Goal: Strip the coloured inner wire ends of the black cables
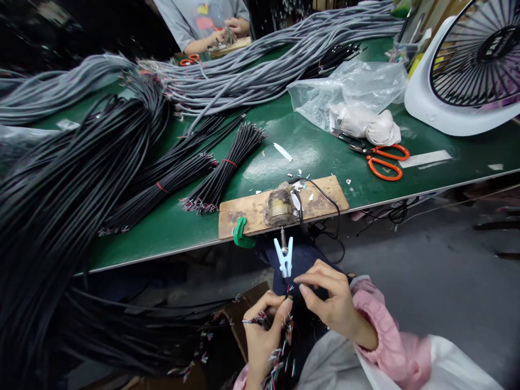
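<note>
My left hand (262, 333) is closed around a bunch of thin black cables whose stripped ends show red, white, green and black wires (278, 363). One cable end with a red wire (288, 291) sticks up between its thumb and forefinger. Just to the right, my right hand (329, 295) has its thumb and forefinger slightly apart beside that end, and I see nothing between them. Above both hands a light blue clothespin (283, 259) hangs at a metal rod (283, 238), which juts from a grimy block (279, 206) on a wooden board (246, 208).
A green clamp (241, 234) grips the board at the table edge (162, 257). Tied black cable bundles (229, 165) and grey cables (227, 81) cover the left and back. Orange-handled scissors (385, 162), a plastic bag (345, 89) and a fan (430, 103) lie right. Another person's hands (227, 32) work opposite.
</note>
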The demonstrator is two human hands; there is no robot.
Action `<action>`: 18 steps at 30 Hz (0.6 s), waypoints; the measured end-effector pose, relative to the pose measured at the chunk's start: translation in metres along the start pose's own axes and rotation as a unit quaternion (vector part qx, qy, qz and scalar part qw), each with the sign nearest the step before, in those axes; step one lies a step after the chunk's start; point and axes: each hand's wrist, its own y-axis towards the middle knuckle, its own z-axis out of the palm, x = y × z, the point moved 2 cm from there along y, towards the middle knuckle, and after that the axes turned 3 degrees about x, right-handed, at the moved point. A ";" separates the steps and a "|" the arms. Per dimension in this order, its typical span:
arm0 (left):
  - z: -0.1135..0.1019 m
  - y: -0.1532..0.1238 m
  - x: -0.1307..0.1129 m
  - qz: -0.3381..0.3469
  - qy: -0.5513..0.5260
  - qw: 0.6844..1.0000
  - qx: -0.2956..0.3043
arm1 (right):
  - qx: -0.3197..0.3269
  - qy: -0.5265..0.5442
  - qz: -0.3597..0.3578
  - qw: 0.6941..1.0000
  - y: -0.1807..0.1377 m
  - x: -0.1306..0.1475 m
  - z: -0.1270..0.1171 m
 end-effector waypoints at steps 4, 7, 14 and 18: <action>0.000 0.000 0.000 -0.005 0.016 1.000 0.014 | 0.016 0.000 -0.021 1.000 0.000 0.002 0.003; 0.002 0.000 -0.001 -0.007 0.018 0.999 0.028 | 0.027 0.045 0.000 0.999 0.001 0.000 0.005; 0.004 -0.001 -0.004 -0.030 0.004 0.999 0.023 | -0.005 0.122 0.062 0.991 -0.004 -0.006 0.014; 0.003 0.001 -0.002 -0.031 -0.013 0.999 0.016 | -0.013 0.151 0.101 0.983 -0.010 -0.015 0.020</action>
